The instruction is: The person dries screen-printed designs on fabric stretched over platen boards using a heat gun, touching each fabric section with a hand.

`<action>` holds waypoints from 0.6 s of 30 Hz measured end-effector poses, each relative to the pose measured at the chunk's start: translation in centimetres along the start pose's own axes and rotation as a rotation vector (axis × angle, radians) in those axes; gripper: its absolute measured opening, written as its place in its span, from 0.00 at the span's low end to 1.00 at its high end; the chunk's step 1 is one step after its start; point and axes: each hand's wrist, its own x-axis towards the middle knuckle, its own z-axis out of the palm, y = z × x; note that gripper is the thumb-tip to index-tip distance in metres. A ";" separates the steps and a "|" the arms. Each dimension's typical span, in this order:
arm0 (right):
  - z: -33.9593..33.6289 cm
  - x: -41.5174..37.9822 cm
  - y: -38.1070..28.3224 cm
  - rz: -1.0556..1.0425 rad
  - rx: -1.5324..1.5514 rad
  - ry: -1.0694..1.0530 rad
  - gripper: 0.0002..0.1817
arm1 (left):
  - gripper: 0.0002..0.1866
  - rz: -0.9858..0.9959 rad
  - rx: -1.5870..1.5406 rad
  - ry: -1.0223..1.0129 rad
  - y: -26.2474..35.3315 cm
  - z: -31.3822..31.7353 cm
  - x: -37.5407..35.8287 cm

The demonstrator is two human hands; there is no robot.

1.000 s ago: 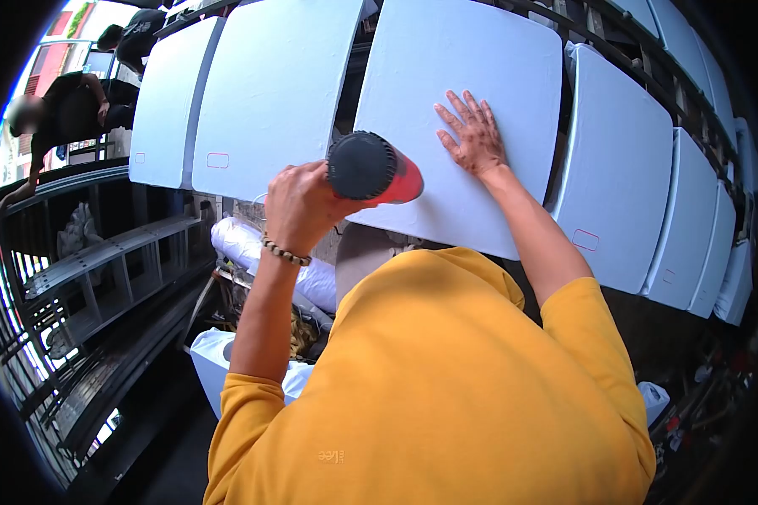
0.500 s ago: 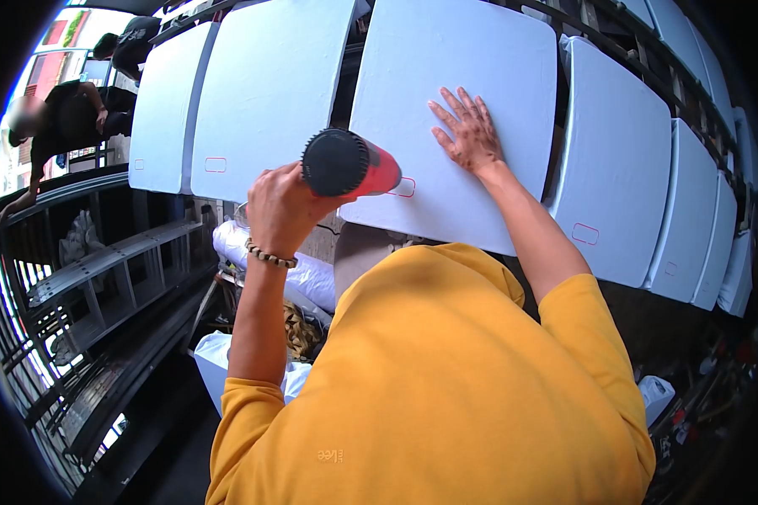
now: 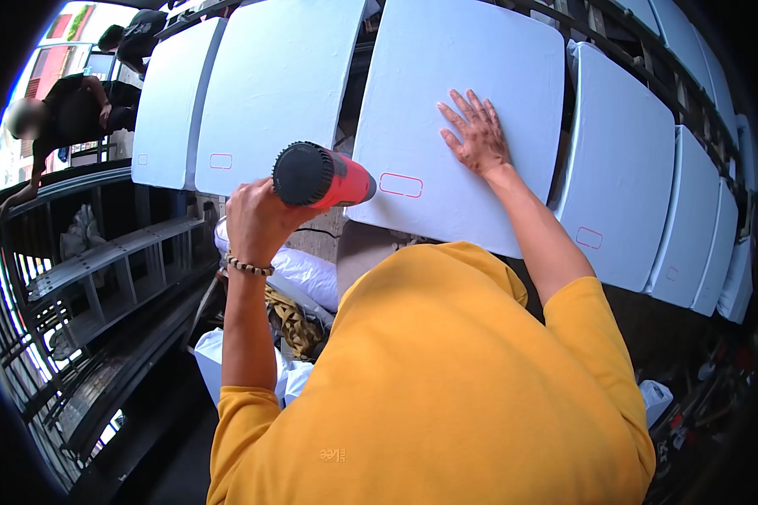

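Observation:
A red and black heat gun (image 3: 333,178) is in my left hand (image 3: 261,220), which is wrapped round it. Its nozzle points right, at the lower left edge of a large white panel (image 3: 455,50). Just right of the nozzle, a red rounded rectangle outline (image 3: 401,185) is marked on that panel. My right hand (image 3: 477,139) lies flat on the same panel with its fingers spread, holding nothing. Part of my left hand's grip is hidden behind the tool.
More white panels (image 3: 269,93) stand in a row to left and right (image 3: 619,168). A metal ladder (image 3: 114,261) lies at the left. A person in dark clothes (image 3: 72,114) is at the upper left. A white bundle (image 3: 307,278) lies below the heat gun.
My left hand has moved left and slightly down with the heat gun, uncovering the red outline. My right hand stays flat on the panel.

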 end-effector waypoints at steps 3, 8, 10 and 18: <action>0.0 0.0 0.0 -0.002 -0.007 0.006 0.31 | 0.21 0.004 -0.020 0.005 0.0 0.1 -0.4; 0.0 0.0 0.0 -0.003 -0.011 0.004 0.31 | 0.23 0.059 -0.034 0.007 0.7 0.5 -0.4; 0.0 0.0 0.0 -0.002 -0.008 0.008 0.31 | 0.23 0.062 -0.084 0.011 1.1 0.9 -0.3; 0.1 0.0 0.1 -0.005 0.015 0.019 0.31 | 0.21 0.099 -0.116 -0.048 3.2 2.9 0.5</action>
